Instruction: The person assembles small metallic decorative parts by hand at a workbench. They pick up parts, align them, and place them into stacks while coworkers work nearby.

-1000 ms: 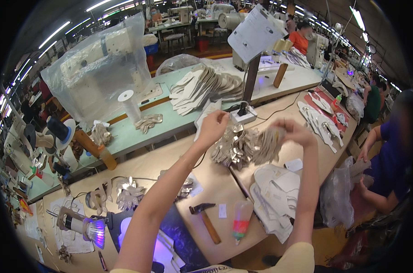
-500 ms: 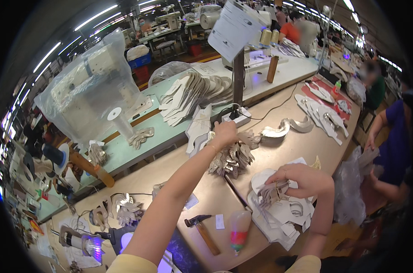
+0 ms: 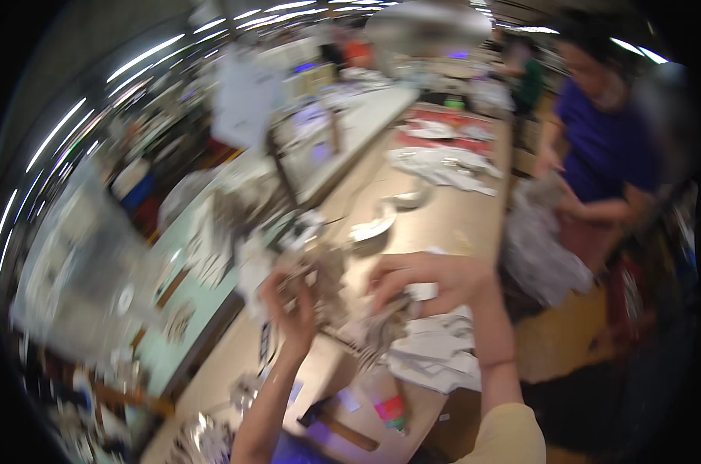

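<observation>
Motion blurs the whole picture. My left hand (image 3: 292, 309) is at the near side of a heap of grey-beige cut pieces (image 3: 327, 271), its fingers curled round some small pieces. A fanned bundle of grey cut pieces (image 3: 387, 325) hangs beneath my right hand (image 3: 435, 280), whose fingers are closed on its top. Below the right hand lies a stack of white cut pieces (image 3: 435, 348). Close to the bundle are a squeeze bottle (image 3: 385, 402) with a red and green band and a hammer (image 3: 343, 429) with a wooden handle.
Curved pale pieces (image 3: 374, 224) and white pieces (image 3: 443, 166) lie farther along the table. At left stands a plastic-covered machine (image 3: 80, 271). A dark post with a paper sheet (image 3: 246, 97) rises behind the heap. At right a person in purple (image 3: 605, 147) holds a clear plastic bag (image 3: 540, 232).
The view has swung to the right, bringing the person in purple farther in. My left hand has drawn back from the heap's top, and my right hand has lifted its bundle off the white stack.
</observation>
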The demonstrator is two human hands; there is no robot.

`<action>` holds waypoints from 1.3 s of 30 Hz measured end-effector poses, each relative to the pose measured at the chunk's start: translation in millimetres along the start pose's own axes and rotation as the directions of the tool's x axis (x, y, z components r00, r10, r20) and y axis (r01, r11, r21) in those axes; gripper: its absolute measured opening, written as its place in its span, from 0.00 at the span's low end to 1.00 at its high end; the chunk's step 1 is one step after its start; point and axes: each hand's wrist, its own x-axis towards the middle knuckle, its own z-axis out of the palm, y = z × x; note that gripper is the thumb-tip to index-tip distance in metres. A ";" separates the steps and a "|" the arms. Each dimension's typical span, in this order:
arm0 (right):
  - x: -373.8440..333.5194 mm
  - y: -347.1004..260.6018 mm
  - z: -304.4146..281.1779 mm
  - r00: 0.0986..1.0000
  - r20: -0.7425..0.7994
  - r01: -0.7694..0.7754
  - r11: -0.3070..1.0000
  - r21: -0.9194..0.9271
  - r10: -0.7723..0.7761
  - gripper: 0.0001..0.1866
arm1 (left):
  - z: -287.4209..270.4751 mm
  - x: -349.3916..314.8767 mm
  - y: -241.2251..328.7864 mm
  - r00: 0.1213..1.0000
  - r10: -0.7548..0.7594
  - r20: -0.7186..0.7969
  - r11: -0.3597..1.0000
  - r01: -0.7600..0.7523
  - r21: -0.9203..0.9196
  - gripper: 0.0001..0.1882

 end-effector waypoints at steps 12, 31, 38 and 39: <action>-26.1 -111.4 56.1 0.964 -0.261 -0.015 0.966 -0.256 -0.055 0.24 | -53.6 -18.6 123.4 0.997 0.018 0.072 0.795 0.030 -0.606 0.38; -38.8 -166.0 120.2 0.945 -0.304 -0.187 0.964 -0.191 0.122 0.20 | -161.0 1.8 200.3 0.636 0.262 0.726 0.820 0.250 -0.515 0.37; -36.2 -162.0 132.1 0.917 -0.322 -0.328 0.906 -0.268 0.236 0.18 | -197.7 17.7 292.7 0.376 0.108 0.921 -0.320 0.890 -0.325 0.45; -33.5 -162.2 133.3 0.927 -0.287 -0.317 0.914 -0.254 0.242 0.18 | -186.4 1.9 308.4 0.405 0.240 0.882 -0.278 0.900 -0.337 0.42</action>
